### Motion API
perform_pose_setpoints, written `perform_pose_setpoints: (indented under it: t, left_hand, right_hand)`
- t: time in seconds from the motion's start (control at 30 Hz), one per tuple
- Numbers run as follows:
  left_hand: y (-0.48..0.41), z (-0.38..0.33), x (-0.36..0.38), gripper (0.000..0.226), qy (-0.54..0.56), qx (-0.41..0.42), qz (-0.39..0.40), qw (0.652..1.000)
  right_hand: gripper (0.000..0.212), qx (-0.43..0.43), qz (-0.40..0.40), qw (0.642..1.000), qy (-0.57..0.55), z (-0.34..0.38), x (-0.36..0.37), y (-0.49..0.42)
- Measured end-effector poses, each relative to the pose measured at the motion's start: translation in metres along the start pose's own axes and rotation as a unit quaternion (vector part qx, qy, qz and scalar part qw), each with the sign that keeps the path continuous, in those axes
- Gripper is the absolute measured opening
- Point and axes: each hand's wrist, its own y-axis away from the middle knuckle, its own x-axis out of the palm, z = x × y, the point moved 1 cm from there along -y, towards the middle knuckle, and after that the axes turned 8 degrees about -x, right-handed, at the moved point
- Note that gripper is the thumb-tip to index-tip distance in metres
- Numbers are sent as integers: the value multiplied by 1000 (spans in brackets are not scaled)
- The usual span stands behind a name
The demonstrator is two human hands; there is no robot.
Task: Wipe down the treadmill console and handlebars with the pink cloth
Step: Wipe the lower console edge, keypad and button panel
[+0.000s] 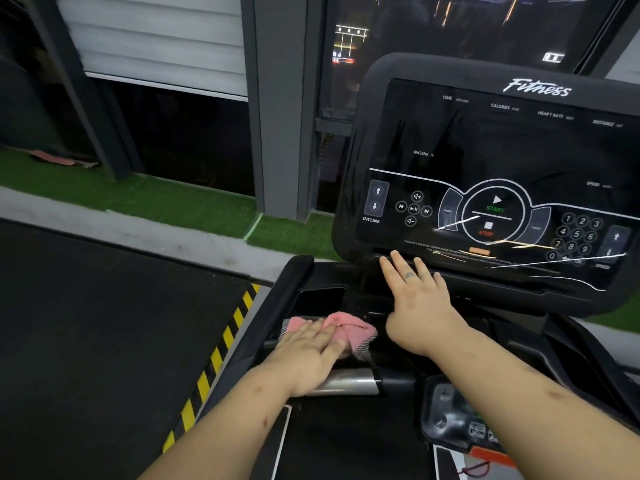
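Small control pad (453, 414): closest to me, low in the view on the bar between the two forearms. No hand is on it.
Handlebar (349, 384): the silver grip section runs crosswise just under my left wrist, and its right end shows bare past the hand.
Left hand (311, 351): palm down with the fingers straight and together, pressing flat onto the cloth. Nothing is curled round it or pinched.
Pink cloth (349, 329): bunched on the black ledge just beyond the silver grip, under the left fingertips, with its far and right edges sticking out. I read this as the handlebar and ledge pass being in hand, with the cloth pushed by a flat palm.
Right hand (419, 306): fingers straight and slightly spread, holding nothing, the tips reaching the foot of the console. From this angle I cannot say whether it bears on the surface or hovers just above.
Console (502, 188): a dark panel with START, STOP, INCLINE and a number pad, and pale streaks across its lower part. The cloth is well short of it. My next move would be to gather the cloth in a firmer hold and lift it up to that face, keeping light pressure over the keys.
Green turf strip (173, 199): farthest, beside the treadmill under the window.
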Motion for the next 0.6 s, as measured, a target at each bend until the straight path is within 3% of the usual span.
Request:
perform_pose_setpoints:
  t: [0.13, 0.4, 0.6]
  left_hand:
    - [1, 8, 1, 68, -3, -19, -3, 1000]
    - [8, -29, 10, 72, 15, 0, -1, 1000]
    - [15, -1, 10, 70, 19, -20, -6, 1000]
  right_hand:
    - [96, -29, -21, 999, 26, 17, 4, -5]
    - [101, -6, 0, 1000, -10, 29, 7, -13]
    - [101, 1, -14, 1000, -9, 30, 8, -13]
